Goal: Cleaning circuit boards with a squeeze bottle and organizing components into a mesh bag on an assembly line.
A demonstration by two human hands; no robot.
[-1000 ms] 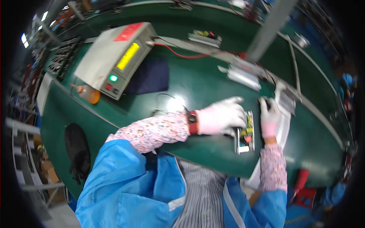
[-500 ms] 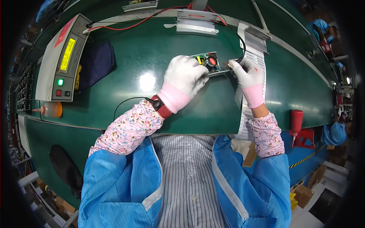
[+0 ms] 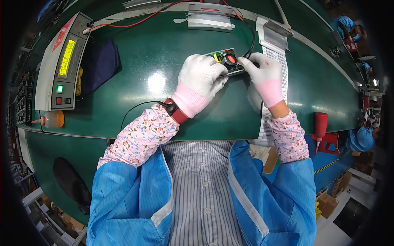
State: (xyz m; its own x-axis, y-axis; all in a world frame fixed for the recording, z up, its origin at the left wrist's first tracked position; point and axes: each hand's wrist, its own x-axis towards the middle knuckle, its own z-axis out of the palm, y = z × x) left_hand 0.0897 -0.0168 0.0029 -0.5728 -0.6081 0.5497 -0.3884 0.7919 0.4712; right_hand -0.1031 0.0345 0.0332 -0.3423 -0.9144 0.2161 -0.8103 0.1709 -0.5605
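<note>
My left hand (image 3: 201, 74), in a white glove with a pink cuff, grips the left end of a small circuit board (image 3: 224, 57) in a metal frame. A round black part with a red top and a yellow part show on the board. At the board's right end is my right hand (image 3: 264, 70), gloved too, its thumb and finger pinched on the end of a black cable (image 3: 252, 41). The tip of that cable is hidden by the fingers. Around my left wrist sits a dark red wrist strap (image 3: 175, 110) with a black cord.
At the left stands a grey tester (image 3: 61, 61) with a lit yellow screen; a dark blue cloth (image 3: 100, 65) and an orange-filled bottle (image 3: 53, 119) are near it. A metal bracket (image 3: 210, 17) stands behind the board. Paper strips (image 3: 266, 119) and a red bottle (image 3: 320, 125) are rightward.
My right hand has moved left with the black cable, from beside the board's right end up against it. My left hand keeps its grip on the board.
</note>
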